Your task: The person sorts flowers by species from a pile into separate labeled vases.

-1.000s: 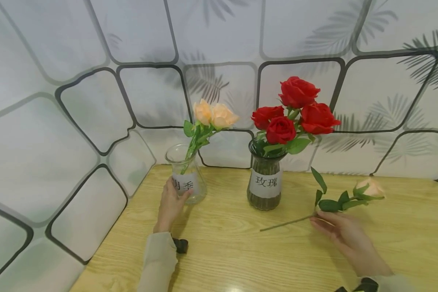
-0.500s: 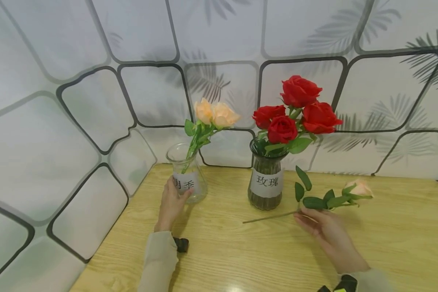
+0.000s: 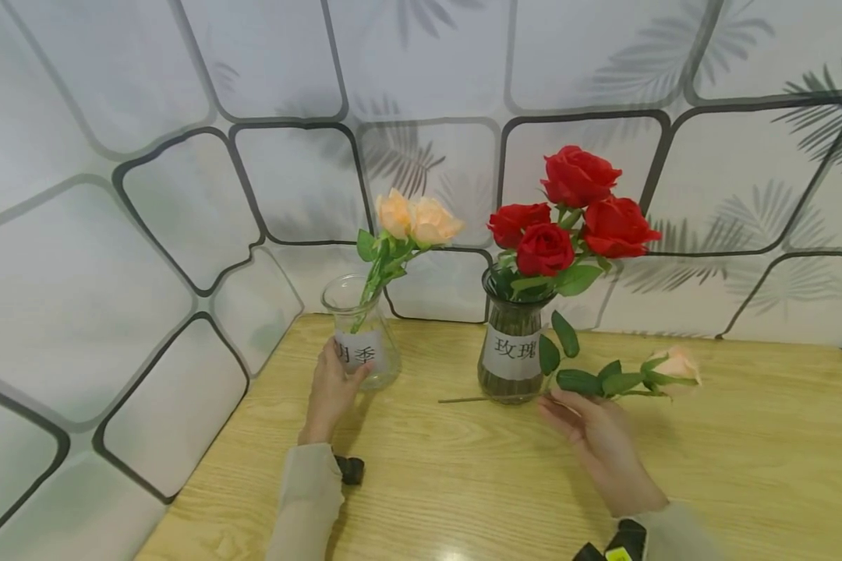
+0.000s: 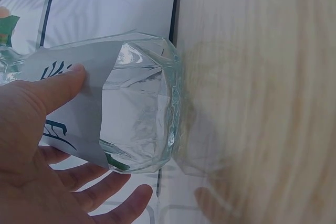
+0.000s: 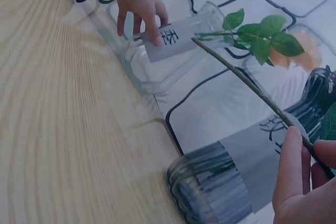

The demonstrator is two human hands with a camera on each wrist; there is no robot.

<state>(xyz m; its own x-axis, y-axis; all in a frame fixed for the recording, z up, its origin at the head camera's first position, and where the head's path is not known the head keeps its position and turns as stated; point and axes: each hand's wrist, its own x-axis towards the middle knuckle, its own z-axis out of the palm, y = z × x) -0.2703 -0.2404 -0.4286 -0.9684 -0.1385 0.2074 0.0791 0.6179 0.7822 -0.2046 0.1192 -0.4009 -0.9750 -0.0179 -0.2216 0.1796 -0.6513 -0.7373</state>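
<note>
My left hand point(image 3: 331, 396) grips the lower side of a clear glass vase point(image 3: 388, 365), its thumb lying on the paper label point(image 4: 86, 103) in the left wrist view. Two peach flowers point(image 3: 421, 220) stand inside this vase, leaning right. With the fingertips of my right hand point(image 3: 598, 444) I pinch the green stem point(image 5: 244, 81) of a single peach rose point(image 3: 677, 368). That rose lies nearly level above the table, bloom to the right, and its bare stem end points left, in front of a dark ribbed glass vase point(image 3: 508, 387).
Several red roses point(image 3: 578, 175) fill the dark vase, which bears a white label point(image 3: 511, 351) with characters. Both vases stand on a wood-grain table point(image 3: 421, 483) near the patterned wall covering point(image 3: 435, 284) behind. A similar wall covering rises along the left side.
My right hand has moved left with the peach rose, bringing the stem across the front of the dark vase. The left hand stays on the clear vase.
</note>
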